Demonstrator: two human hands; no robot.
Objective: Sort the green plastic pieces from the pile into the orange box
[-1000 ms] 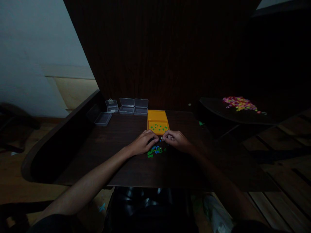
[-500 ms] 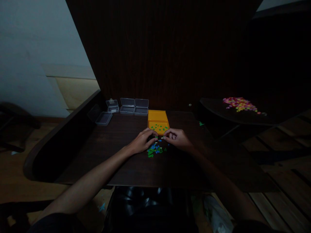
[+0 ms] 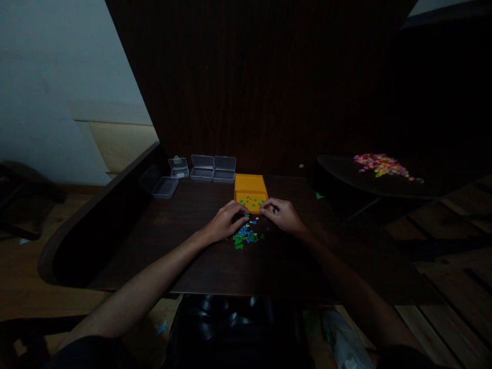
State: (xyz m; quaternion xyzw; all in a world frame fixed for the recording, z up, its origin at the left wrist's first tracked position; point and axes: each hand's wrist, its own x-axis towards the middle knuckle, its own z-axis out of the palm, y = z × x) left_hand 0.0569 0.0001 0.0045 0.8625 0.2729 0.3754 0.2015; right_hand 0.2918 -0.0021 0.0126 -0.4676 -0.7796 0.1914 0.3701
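An open orange box [image 3: 250, 184] holding several small green pieces stands on a dark wooden table [image 3: 192, 256]. In front of it lies a little heap of green, blue and white pieces [image 3: 246, 236]. My left hand [image 3: 225, 222] rests on the table at the heap's left edge, fingers curled with the tips on the pieces. My right hand [image 3: 282, 215] is at the box's near right corner, fingers pinched together; what they hold is too small to make out.
Several clear plastic boxes [image 3: 213, 168] stand open at the table's back left. A single green piece [image 3: 318, 196] lies to the right of the orange box. A pile of pink and yellow pieces [image 3: 378, 165] sits on a dark side surface at the right.
My right hand has moved from the heap up to the orange box's near edge. My left hand has stayed at the heap.
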